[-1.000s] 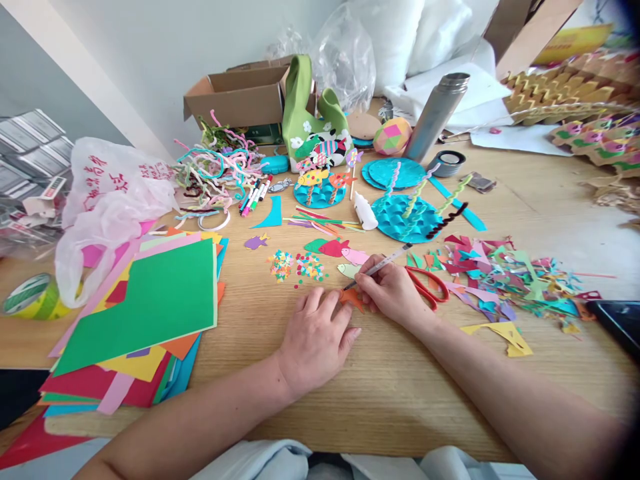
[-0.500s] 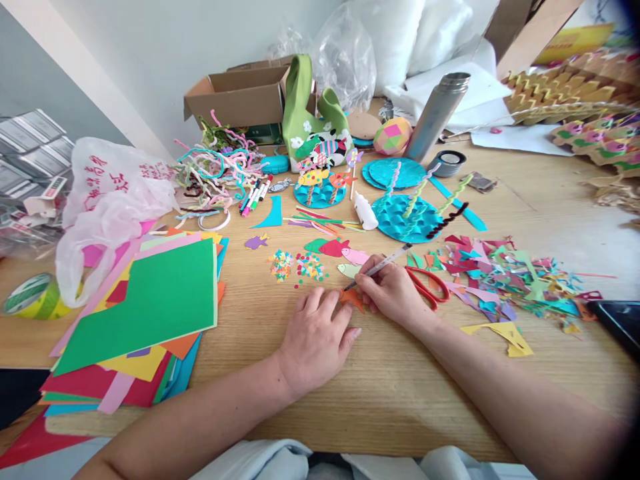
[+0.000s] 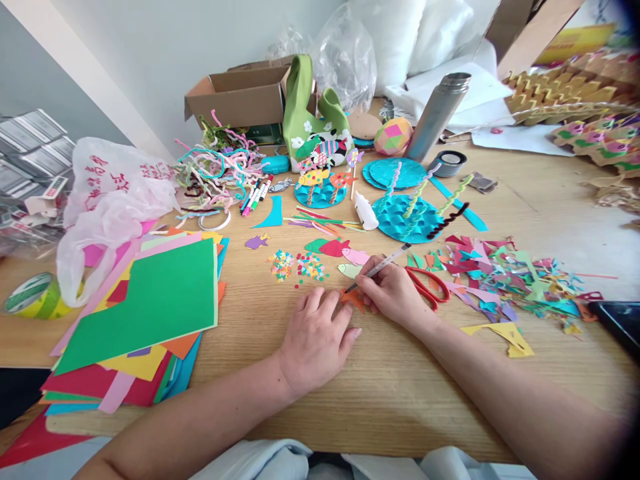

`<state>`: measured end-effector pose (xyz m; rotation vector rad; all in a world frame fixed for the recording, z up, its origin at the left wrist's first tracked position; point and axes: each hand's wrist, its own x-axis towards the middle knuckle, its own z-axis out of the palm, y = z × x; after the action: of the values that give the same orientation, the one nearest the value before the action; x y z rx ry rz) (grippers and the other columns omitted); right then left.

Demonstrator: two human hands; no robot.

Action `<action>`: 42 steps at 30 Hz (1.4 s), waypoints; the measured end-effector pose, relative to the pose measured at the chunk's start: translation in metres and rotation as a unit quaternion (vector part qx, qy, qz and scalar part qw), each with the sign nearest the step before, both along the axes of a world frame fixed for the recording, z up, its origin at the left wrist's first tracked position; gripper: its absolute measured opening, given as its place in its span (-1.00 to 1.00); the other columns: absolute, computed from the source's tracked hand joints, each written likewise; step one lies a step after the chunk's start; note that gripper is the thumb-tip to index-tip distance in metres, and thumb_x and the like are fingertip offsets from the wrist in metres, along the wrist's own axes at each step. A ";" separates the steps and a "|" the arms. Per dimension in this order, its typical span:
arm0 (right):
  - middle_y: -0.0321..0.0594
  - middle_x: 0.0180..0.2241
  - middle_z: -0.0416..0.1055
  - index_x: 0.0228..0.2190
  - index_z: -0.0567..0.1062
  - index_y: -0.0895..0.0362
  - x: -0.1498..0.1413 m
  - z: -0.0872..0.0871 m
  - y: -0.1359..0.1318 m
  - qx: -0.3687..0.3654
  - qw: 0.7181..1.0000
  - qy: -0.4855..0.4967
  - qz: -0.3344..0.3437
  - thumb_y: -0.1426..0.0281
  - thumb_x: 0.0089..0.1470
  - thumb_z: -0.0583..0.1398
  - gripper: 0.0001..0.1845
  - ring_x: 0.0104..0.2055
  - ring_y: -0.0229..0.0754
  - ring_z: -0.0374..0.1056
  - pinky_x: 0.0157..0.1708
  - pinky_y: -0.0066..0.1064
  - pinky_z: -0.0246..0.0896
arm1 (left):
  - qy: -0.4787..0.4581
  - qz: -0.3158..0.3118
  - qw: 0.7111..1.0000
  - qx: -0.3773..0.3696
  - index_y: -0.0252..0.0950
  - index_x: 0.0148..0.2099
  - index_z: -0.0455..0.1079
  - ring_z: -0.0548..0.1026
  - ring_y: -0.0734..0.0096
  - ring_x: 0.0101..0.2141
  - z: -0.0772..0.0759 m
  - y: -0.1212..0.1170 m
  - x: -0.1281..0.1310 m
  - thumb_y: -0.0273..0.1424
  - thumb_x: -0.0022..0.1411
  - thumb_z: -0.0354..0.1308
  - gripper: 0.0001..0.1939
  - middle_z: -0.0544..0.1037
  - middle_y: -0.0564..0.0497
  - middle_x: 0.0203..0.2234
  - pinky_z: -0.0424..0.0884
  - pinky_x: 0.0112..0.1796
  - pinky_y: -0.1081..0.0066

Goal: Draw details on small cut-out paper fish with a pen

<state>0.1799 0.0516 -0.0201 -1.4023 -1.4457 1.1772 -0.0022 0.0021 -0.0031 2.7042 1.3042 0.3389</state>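
My right hand (image 3: 389,291) is closed around a slim pen (image 3: 386,259), its dark tip on a small orange paper cutout (image 3: 354,299). Flat on the table beside it lies my left hand (image 3: 317,337), fingers stretched out, the fingertips at the cutout's left edge. Part of the cutout is hidden by the hands. Just beyond are paper fish: a green one (image 3: 315,246), a red one (image 3: 334,248), a pink one (image 3: 356,256) and a pale green one (image 3: 349,270). Red-handled scissors (image 3: 429,288) lie right of my right hand, partly covered by it.
Coloured paper sheets (image 3: 150,300) are stacked at left. Paper scraps (image 3: 520,280) spread at right, near a dark device (image 3: 617,323). Confetti dots (image 3: 311,266), a white glue bottle (image 3: 367,212), blue discs with pipe cleaners (image 3: 407,220) and a steel flask (image 3: 443,117) stand farther back.
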 end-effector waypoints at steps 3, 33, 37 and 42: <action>-0.43 -0.72 0.30 -0.48 0.28 0.07 0.000 0.000 0.000 -0.003 1.000 0.005 -0.002 0.36 0.06 0.20 -0.82 -0.76 -0.33 0.22 -0.75 -0.53 0.09 | -0.001 0.001 1.000 0.004 -0.27 0.12 0.39 0.28 0.03 0.04 0.000 0.000 0.000 -0.22 0.38 0.07 -0.64 0.40 -0.12 0.09 0.33 0.03 0.03; -0.41 -0.73 0.28 -0.52 0.29 0.07 -0.002 0.007 -0.002 0.001 1.000 0.014 0.007 0.27 0.04 0.24 -0.75 -0.75 -0.34 0.15 -0.76 -0.50 0.02 | 0.005 0.001 1.000 0.004 -0.28 0.12 0.39 0.29 0.04 0.04 0.002 0.000 0.000 -0.22 0.38 0.07 -0.63 0.41 -0.13 0.08 0.34 0.01 0.04; -0.39 -0.70 0.29 -0.49 0.30 0.05 -0.003 0.010 -0.007 0.043 0.997 0.046 -0.048 0.19 0.08 0.23 -0.72 -0.72 -0.30 0.19 -0.71 -0.46 0.11 | 0.002 0.001 1.000 0.005 -0.26 0.11 0.40 0.29 0.06 0.03 0.001 0.000 0.000 -0.20 0.36 0.09 -0.64 0.40 -0.13 0.07 0.33 0.01 0.07; -0.24 -0.45 0.50 -0.15 0.44 0.06 0.006 0.014 -0.017 0.157 0.987 -0.036 -0.006 0.22 0.27 0.10 -0.78 -0.47 -0.17 0.47 -0.43 -0.36 0.39 | 0.001 0.005 1.000 0.010 -0.24 0.18 0.35 0.30 0.04 0.03 0.000 0.000 0.001 -0.16 0.36 0.08 -0.57 0.40 -0.15 0.05 0.34 -0.01 0.07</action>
<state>0.1855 0.0350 -0.0065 -1.2417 -1.5911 0.8543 -0.0017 0.0021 -0.0031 2.7148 1.3232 0.3520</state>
